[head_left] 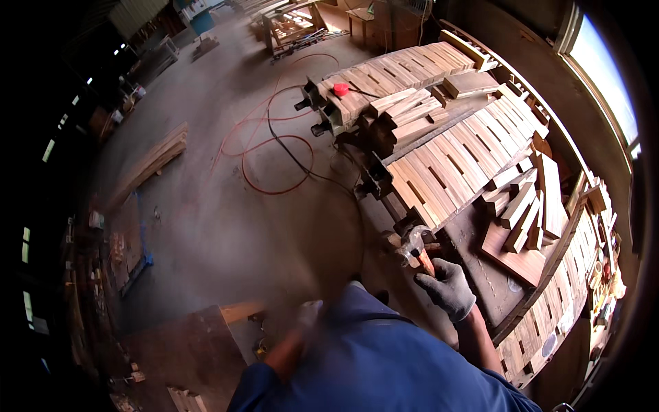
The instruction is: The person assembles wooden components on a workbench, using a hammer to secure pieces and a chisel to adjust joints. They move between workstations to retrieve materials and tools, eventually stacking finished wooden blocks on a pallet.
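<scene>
My right hand (449, 290), in a grey glove, is closed around the orange-red handle of a claw hammer (416, 246). The metal head points up and away from me, beside the near end of a row of slotted wooden slats (453, 172). My left hand (309, 314) hangs low by my left side, smeared by motion and partly lost against the floor. Its fingers cannot be made out.
On the bench to my right lie loose wood blocks (523, 214) and a flat reddish board (511, 253). Another slat row (391, 74) carries a red object (341, 89). A red hose (274, 192) coils on the floor. A brown board (182, 350) is at lower left.
</scene>
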The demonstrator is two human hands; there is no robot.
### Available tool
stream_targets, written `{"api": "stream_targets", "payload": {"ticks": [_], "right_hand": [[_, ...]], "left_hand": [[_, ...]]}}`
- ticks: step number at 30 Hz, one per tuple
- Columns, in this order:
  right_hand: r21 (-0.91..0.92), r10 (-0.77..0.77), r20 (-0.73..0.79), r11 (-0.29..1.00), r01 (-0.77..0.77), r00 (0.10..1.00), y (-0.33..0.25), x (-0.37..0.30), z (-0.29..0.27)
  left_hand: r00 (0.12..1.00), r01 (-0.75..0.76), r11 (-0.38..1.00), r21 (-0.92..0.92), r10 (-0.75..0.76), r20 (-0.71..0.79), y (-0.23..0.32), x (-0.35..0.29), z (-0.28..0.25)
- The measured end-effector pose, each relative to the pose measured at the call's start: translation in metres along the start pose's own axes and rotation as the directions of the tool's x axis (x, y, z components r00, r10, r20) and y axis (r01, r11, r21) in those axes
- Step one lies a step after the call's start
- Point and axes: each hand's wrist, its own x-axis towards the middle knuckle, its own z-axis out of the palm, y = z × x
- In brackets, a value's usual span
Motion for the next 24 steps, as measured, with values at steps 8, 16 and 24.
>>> {"api": "stream_targets", "payload": {"ticks": [8, 16, 24], "right_hand": [[-0.146, 0.018, 0.233, 0.989, 0.017, 0.972, -0.037, 0.018, 0.033], [-0.25, 0.046, 0.292, 0.968, 0.029, 0.955, -0.076, 0.084, 0.113], [-0.459, 0.044, 0.343, 0.879, 0.127, 0.938, -0.098, 0.199, 0.241]], "left_hand": [[0.997, 0.002, 0.853, -0.523, -0.043, -0.066, -0.057, 0.041, -0.026], [0.995, 0.074, 0.412, -0.908, 0.028, 0.093, 0.064, 0.083, -0.076], [0.955, -0.29, 0.713, -0.639, 0.256, -0.148, 0.168, 0.087, -0.189]]}}
